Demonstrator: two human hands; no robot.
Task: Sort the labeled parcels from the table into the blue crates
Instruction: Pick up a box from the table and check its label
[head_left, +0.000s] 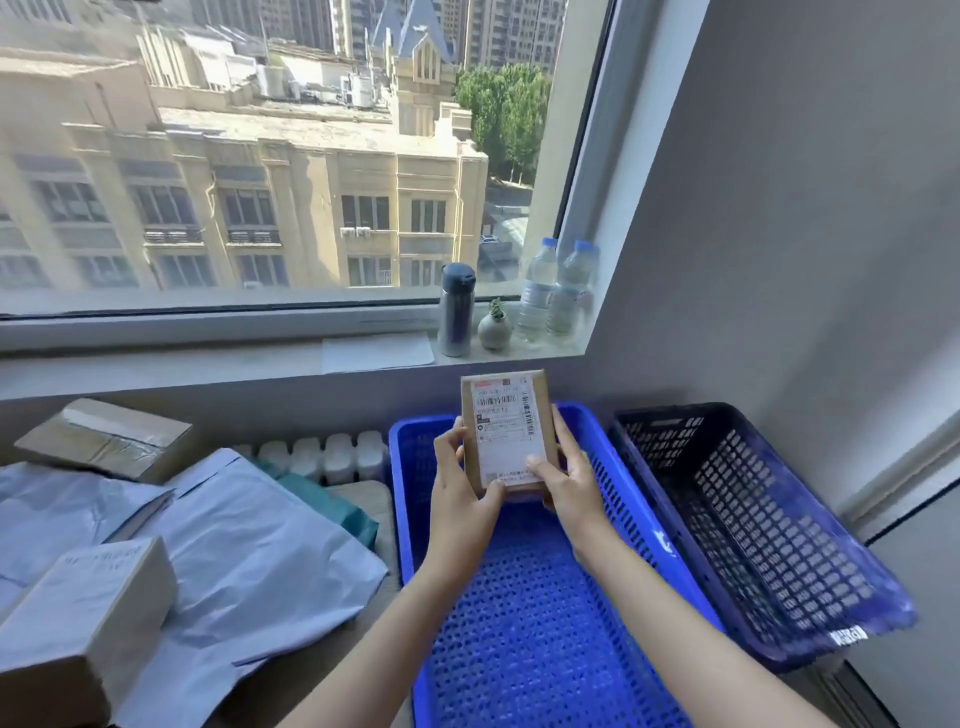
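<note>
Window (291, 156), stretched wide across the room behind the bright blue crate (524, 639), sunlit stone buildings and green trees beyond the glass. Grey wall (805, 182), risen to the right of that crate. Long grey sill (208, 358), laid below the glass, behind the crate and higher than its rim. Wooden table (374, 499), set against the crate's left side and mostly covered. Dark blue crate (753, 519), parked just beside the bright one on its right, both of perforated plastic.

Left of the crate, spread over the tabletop: pale blue mailer bags (260, 561) nearest its wall, white box (83, 613) lying on them further left, brown taped carton (104, 441) far left and back, teal bag (332, 504) partly tucked under the mailers, row of white bottles (322, 454) just off the crate's back left corner.

Held above the crate's far end: brown labelled parcel (506, 431), upright, barcodes facing the camera. Gripped from both sides, left hand (462, 493) curled round its left edge, right hand (566, 483) curled round its right edge, both thumbs pressed on the label.

On the sill behind the crate: sheet of white paper (376, 351), two clear water bottles (561, 291), steel flask (456, 312) with dark cap, small round vase (494, 327) with a green sprout.
</note>
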